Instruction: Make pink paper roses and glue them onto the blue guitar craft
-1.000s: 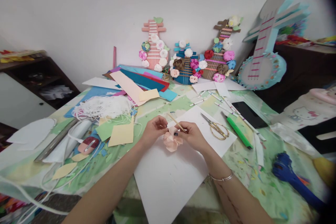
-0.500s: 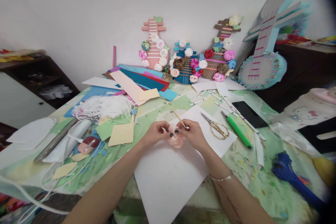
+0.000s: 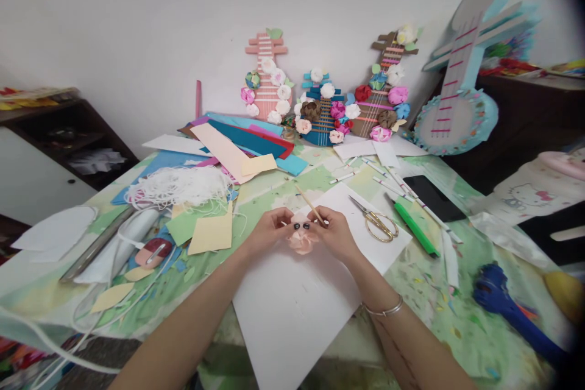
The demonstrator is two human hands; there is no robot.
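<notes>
Both hands meet over a white sheet of paper (image 3: 292, 311) and pinch a pale pink paper flower (image 3: 302, 242) between them. My left hand (image 3: 273, 233) grips its left side, the thumb pressed near the middle. From the right, my right hand (image 3: 333, 233) holds the flower with its thumb, and a thin wooden stick (image 3: 305, 196) pokes up and left out of its fingers. The two dark-nailed thumbs lie close together, with ruffled petals below them. Gold-handled scissors (image 3: 378, 222) rest on the paper to the right of my right hand.
A green utility knife (image 3: 415, 226), a black phone (image 3: 434, 198) and a blue glue gun (image 3: 514, 317) lie to the right. White cord (image 3: 180, 187) and coloured paper (image 3: 249, 140) pile up on the left. Flower-decorated cardboard instruments (image 3: 323, 113) lean against the wall.
The flower has turned slightly in my fingers, and more of its petals show below the thumbs. My thumbs have shifted a little; the stick stays in my right hand.
</notes>
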